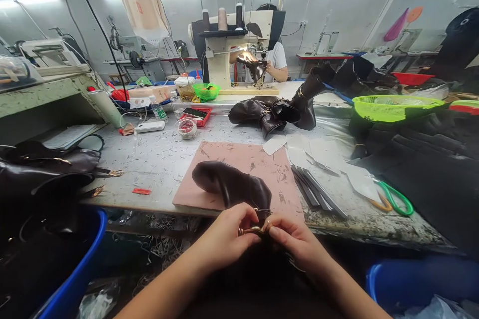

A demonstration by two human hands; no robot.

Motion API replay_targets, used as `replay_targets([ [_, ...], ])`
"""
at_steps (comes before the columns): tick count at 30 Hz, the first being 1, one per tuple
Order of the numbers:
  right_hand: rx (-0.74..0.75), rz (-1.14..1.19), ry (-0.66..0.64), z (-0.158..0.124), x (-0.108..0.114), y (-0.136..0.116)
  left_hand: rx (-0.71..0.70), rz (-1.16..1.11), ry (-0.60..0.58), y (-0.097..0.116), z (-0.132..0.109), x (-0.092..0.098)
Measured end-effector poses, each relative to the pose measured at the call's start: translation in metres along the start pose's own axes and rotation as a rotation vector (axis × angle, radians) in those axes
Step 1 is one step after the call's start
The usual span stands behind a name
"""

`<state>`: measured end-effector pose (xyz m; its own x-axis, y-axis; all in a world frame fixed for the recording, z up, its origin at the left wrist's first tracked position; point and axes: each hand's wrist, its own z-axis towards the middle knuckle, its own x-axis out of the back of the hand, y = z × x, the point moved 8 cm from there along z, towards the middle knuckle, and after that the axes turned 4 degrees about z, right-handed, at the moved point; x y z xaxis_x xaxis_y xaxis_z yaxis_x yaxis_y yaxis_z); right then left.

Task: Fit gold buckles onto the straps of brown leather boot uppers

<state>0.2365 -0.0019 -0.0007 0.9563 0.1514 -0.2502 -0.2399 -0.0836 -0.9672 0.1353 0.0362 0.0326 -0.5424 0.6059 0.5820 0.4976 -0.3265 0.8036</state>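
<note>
A shoemaking workshop — sewing machine point(219, 67); thread spools point(222, 20); dark boots point(243, 184).

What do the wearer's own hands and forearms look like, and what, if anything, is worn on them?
Both the left hand and right hand are ungloved. The left forearm and right forearm show no sleeve, watch or bracelet as far as the picture's lower edge.

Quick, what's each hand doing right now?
Left hand: closed, pinching a gold-coloured metal piece by the dark boot.
Right hand: closed, pinching something small beside that metal; I can't tell exactly what.
</note>
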Motion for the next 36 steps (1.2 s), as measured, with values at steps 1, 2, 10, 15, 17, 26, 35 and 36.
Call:
replay_targets([
  [1,0.015,-0.012,-0.036,0.000,-0.002,-0.002,-0.008,0.021,0.006,0.001,0.000,0.000],
  [2,0.026,-0.035,-0.066,0.001,-0.005,-0.003,-0.023,0.041,0.015,0.002,0.000,0.000],
  [10,0.156,-0.475,0.108,0.002,0.004,-0.015,-0.089,-0.079,0.038,0.008,0.003,-0.004],
  [15,0.189,-0.624,0.074,-0.005,0.006,-0.022,0.063,-0.314,0.054,-0.007,0.006,-0.009],
  [17,0.203,-0.609,0.086,-0.006,0.009,-0.023,0.061,-0.314,0.039,-0.007,0.007,-0.011],
  [26,0.012,-0.430,0.139,-0.004,0.000,-0.017,-0.028,-0.024,0.159,0.004,0.004,-0.002],
  [35,0.064,-0.378,0.060,-0.002,-0.005,-0.019,-0.011,-0.214,0.256,-0.001,0.003,-0.007],
  [36,0.061,-0.370,0.047,-0.002,-0.005,-0.019,0.000,-0.237,0.261,-0.003,0.003,-0.008],
])
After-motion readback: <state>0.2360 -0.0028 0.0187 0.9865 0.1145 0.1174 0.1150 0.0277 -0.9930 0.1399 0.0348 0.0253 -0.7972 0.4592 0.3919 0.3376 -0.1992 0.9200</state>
